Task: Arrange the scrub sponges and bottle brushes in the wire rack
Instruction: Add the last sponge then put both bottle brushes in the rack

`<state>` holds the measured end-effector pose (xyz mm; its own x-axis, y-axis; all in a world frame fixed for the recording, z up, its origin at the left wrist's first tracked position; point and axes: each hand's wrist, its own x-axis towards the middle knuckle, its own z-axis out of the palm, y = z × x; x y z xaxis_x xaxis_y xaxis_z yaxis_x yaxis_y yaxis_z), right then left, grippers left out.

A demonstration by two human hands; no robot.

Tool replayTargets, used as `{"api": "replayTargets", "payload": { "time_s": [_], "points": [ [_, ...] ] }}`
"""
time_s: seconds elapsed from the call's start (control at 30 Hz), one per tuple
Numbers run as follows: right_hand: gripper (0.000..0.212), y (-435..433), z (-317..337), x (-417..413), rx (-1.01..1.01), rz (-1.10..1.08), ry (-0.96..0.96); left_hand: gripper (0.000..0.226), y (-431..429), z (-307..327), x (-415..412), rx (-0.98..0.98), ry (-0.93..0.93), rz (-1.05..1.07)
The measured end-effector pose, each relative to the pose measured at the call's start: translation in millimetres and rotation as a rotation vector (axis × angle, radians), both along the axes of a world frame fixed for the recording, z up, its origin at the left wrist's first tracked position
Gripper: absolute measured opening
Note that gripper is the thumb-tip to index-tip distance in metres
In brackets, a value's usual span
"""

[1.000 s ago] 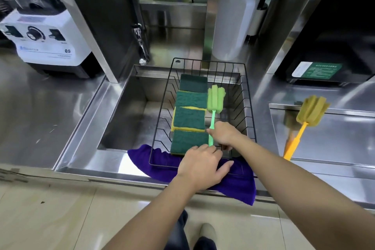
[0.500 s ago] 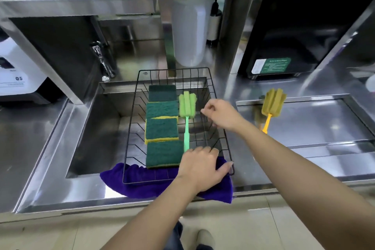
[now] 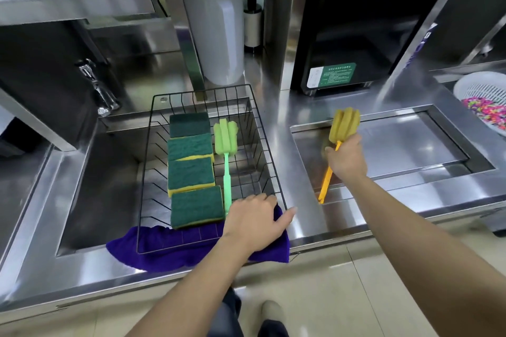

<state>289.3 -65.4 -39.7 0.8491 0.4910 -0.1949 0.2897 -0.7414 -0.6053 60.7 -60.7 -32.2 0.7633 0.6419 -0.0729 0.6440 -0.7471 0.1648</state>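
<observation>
The right hand (image 3: 346, 160) is closed around the yellow bottle brush (image 3: 343, 126), held upright, right of the wire rack (image 3: 269, 145); the left hand (image 3: 253, 223) is laid flat on the rack's near corner.

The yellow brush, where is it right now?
The yellow bottle brush is outside the wire rack, to its right, over the steel counter's recessed tray, gripped by the right hand.
</observation>
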Motion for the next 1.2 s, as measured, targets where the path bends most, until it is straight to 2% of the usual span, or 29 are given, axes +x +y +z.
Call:
{"api": "replayTargets", "payload": {
  "time_s": [0.17,0.2,0.27,0.3,0.33,0.4,0.5,0.67,0.8,0.93,1.03,1.2],
  "points": [
    [0.043,-1.8,-12.6,0.8,0.005,-0.059,0.169,0.057,0.4,-0.4,-0.8,-0.051,-0.001,0.033],
    [0.038,-2.7,-15.4,1.3,-0.001,-0.046,0.168,0.057,0.1,-0.4,-0.9,-0.053,0.0,0.037],
    [0.016,-4.6,-18.0,2.4,-0.031,-0.003,0.166,0.058,-0.2,-0.4,-0.6,-0.052,0.0,0.041],
    [0.015,-4.9,-16.6,2.3,-0.029,0.004,0.181,0.058,0.1,-0.4,-0.2,-0.052,-0.001,0.042],
    [0.022,-4.6,-16.8,4.1,-0.012,-0.001,0.201,0.058,0.3,-0.2,0.0,-0.052,-0.002,0.041],
    [0.022,-2.5,-15.3,8.1,0.055,-0.023,0.241,0.057,0.7,-0.2,0.0,-0.051,-0.008,0.037],
    [0.007,6.7,-5.7,10.5,0.139,0.014,0.168,0.055,0.8,0.4,-0.8,-0.04,-0.034,0.029],
    [0.011,32.7,39.9,-10.6,0.397,0.1,0.059,0.052,1.3,-1.8,-1.4,-0.024,-0.079,0.035],
    [0.018,55.9,68.5,-40.6,0.543,0.234,0.23,0.05,3.2,-2.8,-2.9,-0.072,-0.12,0.089],
    [0.013,69.5,75.7,-80.4,0.466,0.45,0.335,0.051,2.9,-2.6,-4.1,-0.086,-0.139,0.102],
    [0.011,75.6,64.2,-105.0,0.255,0.586,0.284,0.056,2.1,-5.0,-4.9,-0.061,-0.149,0.073],
    [0.017,78.3,42.1,-122.1,-0.012,0.661,0.255,0.058,2.3,-6.7,-4.3,-0.028,-0.173,0.06]
  ]
}}
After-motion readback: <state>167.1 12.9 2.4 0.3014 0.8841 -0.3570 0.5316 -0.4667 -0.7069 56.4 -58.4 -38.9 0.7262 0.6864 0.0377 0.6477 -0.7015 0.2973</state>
